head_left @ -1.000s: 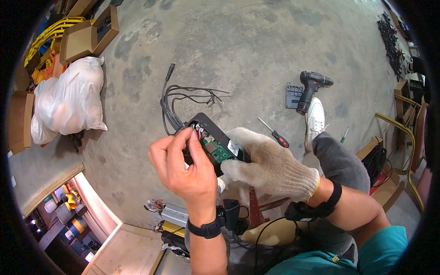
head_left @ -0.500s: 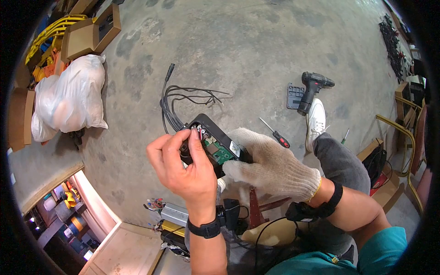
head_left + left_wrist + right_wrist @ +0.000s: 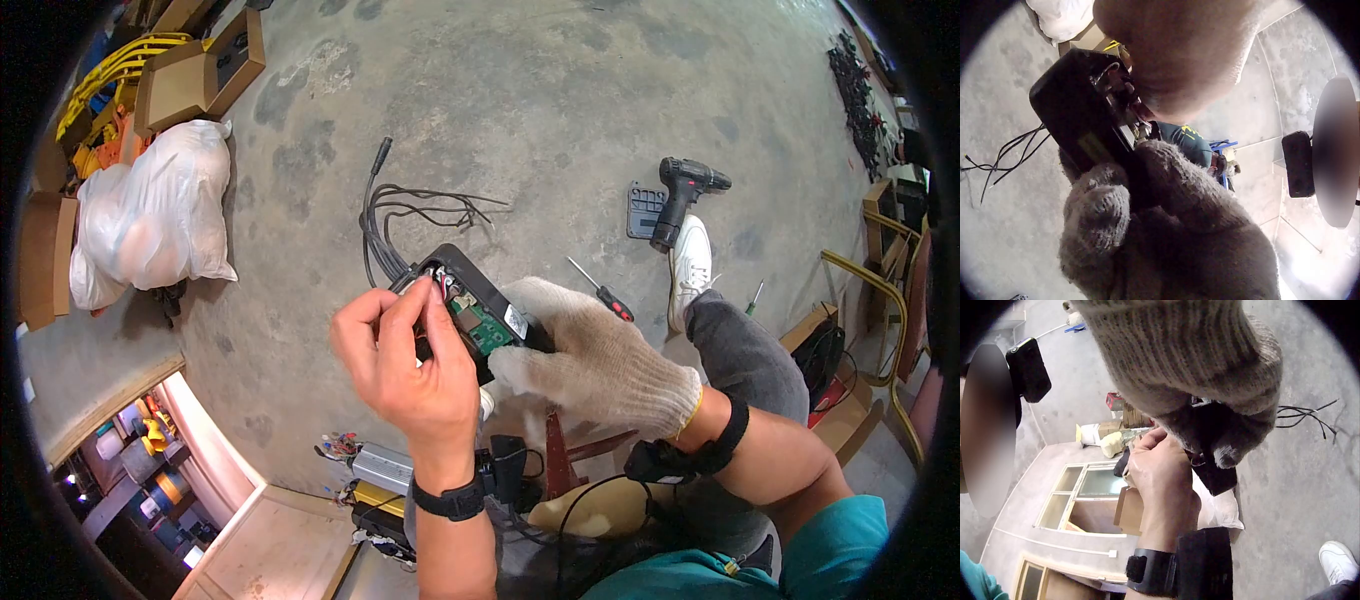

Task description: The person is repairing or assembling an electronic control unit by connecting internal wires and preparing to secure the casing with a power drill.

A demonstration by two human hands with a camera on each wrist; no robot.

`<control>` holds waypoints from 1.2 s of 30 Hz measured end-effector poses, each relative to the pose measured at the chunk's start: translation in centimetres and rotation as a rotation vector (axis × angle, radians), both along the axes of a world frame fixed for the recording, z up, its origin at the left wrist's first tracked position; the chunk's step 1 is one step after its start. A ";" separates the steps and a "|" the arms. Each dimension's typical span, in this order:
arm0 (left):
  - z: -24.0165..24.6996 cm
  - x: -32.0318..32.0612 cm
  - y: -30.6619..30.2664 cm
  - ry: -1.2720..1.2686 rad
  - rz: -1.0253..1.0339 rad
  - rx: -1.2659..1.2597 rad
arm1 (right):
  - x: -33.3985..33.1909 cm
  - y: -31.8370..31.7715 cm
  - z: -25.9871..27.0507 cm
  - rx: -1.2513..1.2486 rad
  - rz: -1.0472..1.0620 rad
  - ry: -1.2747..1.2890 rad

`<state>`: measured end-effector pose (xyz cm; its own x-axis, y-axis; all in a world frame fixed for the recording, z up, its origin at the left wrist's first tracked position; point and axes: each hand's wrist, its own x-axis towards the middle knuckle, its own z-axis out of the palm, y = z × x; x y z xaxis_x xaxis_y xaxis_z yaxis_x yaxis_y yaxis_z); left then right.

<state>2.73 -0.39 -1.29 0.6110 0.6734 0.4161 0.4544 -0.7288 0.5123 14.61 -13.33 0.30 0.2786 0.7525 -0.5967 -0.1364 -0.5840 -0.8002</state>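
My gloved right hand (image 3: 590, 355) grips an open black controller housing (image 3: 480, 283) by its near end, thumb on one side and fingers on the other. Inside the housing lies a green circuit board (image 3: 485, 330). My bare left hand (image 3: 415, 355) pinches thin wires (image 3: 441, 283) at the far end of the housing between thumb and index finger; the fingertips hide most of what they hold. Thick black cables (image 3: 375, 235) run out of that end. In the left wrist view the housing (image 3: 1079, 106) is tilted, with the gloved fingers (image 3: 1094, 212) around it.
On the floor lie a red-and-black screwdriver (image 3: 614, 304), a cordless drill (image 3: 683, 190) on a grey bit case (image 3: 644, 210), and a green screwdriver (image 3: 755, 295). A white shoe (image 3: 690, 262) stands beside the drill. White bags (image 3: 160, 215) and a cardboard box (image 3: 185, 85) are at left.
The housing, its cables and my left hand have shifted slightly to the right. The left fingers stay at the wires, and the right hand keeps its hold on the housing.
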 end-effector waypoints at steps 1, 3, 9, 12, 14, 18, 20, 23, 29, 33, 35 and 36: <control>0.0 0.0 0.0 0.002 -0.002 -0.003 | -0.4 -0.3 -0.6 0.056 -0.046 0.013; 0.0 0.0 0.0 0.003 -0.005 -0.005 | -0.5 -0.3 -0.8 0.113 -0.092 0.025; 0.1 0.1 -0.2 0.017 0.016 -0.037 | 0.2 -0.1 0.0 0.036 -0.058 0.034; 0.2 -0.2 -0.1 -0.023 0.038 -0.101 | 0.2 -0.2 0.1 0.025 -0.035 0.016; 0.1 -0.4 0.2 -0.070 0.141 -0.161 | -0.1 -0.4 -0.3 0.105 -0.098 0.034; -0.3 -1.1 1.0 -0.080 0.148 -0.315 | 0.0 -0.3 0.0 0.073 -0.076 -0.004; 0.2 -1.0 0.9 -0.068 0.202 -0.589 | -0.1 -0.2 -0.2 0.051 -0.052 0.003; 0.8 -0.4 0.6 -0.171 0.188 -0.763 | 0.1 0.0 0.4 0.012 -0.029 0.003; 0.8 -0.3 0.5 -0.368 0.240 -1.003 | -0.2 0.0 -0.1 0.057 -0.041 -0.026; 1.5 -0.3 0.7 -0.408 0.232 -1.154 | -0.2 -0.1 -0.1 0.054 -0.041 -0.010; 1.3 -0.3 0.8 -0.440 0.250 -1.224 | -0.2 -0.1 -0.2 0.054 -0.052 0.008; 1.2 -0.4 0.9 -0.440 0.250 -1.224 | -0.2 -0.1 -0.2 0.053 -0.052 0.008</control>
<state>2.33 0.48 -0.12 0.3875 0.8273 -0.4067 0.1357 0.3852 0.9128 14.38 -13.42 0.12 0.3134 0.7682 -0.5583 -0.1714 -0.5325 -0.8289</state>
